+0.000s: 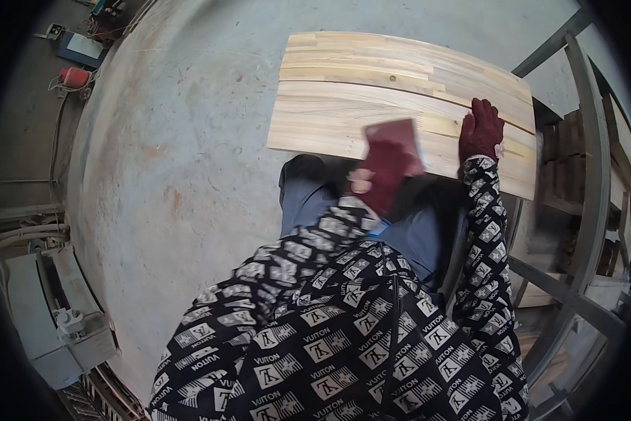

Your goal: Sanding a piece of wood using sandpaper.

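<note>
In front of my knees lie light, striped wooden boards (pixel 343 112), edge to edge with narrow dark seams between them. My left hand (pixel 382 175), in a dark red glove, is closed on a reddish-brown sheet of sandpaper (pixel 391 132). Motion blurs that hand and the sheet; they are over the near edge of the boards, and I cannot tell whether the sheet touches the wood. Gloved the same way, my right hand (pixel 482 130) lies flat near the right end of the boards, fingers stretched out and holding nothing.
A grey metal frame rack (pixel 583 140) with stacked wood (pixel 565 158) stands close on my right. Grey machinery (pixel 63 316) is at the lower left. Farther off at the upper left is a red container (pixel 75 77). Concrete floor (pixel 182 140) stretches between.
</note>
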The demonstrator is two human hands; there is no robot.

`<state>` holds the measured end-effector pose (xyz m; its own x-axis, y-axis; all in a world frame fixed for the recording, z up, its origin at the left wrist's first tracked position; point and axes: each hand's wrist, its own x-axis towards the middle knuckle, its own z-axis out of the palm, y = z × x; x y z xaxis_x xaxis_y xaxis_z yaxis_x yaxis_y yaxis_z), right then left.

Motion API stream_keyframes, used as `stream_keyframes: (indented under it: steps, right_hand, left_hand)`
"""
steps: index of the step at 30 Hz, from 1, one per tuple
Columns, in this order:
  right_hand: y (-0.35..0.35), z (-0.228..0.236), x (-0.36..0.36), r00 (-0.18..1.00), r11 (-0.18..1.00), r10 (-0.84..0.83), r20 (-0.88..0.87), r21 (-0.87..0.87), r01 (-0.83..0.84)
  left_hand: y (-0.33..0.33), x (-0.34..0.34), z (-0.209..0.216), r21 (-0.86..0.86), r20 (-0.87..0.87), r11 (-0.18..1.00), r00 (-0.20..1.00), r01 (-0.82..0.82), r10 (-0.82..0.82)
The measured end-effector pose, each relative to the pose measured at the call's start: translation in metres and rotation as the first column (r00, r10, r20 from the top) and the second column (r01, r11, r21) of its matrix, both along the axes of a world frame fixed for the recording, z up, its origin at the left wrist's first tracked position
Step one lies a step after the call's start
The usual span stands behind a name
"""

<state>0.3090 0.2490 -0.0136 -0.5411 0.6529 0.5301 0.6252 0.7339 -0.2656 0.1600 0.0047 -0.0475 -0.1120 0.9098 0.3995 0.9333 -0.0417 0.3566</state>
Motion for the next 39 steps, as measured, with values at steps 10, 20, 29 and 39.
stream_keyframes:
  steps: [10, 20, 29, 39]
  right_hand:
    - [0.003, -0.005, 0.001, 1.000, 1.000, -0.004, -0.006, 0.018, 0.004]
    - [-0.003, 0.004, -0.002, 0.997, 0.999, 0.026, -0.076, 0.028, -0.024]
    - [-0.005, 0.012, -0.003, 1.000, 1.000, 0.004, -0.011, -0.026, -0.005]
    - [-0.008, 0.018, -0.004, 0.999, 1.000, 0.015, -0.046, -0.019, -0.016]
  left_hand:
    - [-0.061, -0.127, -0.017, -0.070, -0.240, 0.773, 0.762, -0.631, 0.601]
    - [0.069, 0.042, -0.034, 0.385, -0.069, 0.923, 0.998, 0.026, 0.001]
    - [0.002, -0.218, -0.036, 0.003, -0.063, 0.790, 0.788, -0.613, 0.612]
    - [0.129, 0.008, -0.028, 0.149, -0.046, 0.971, 0.979, -0.188, 0.196]
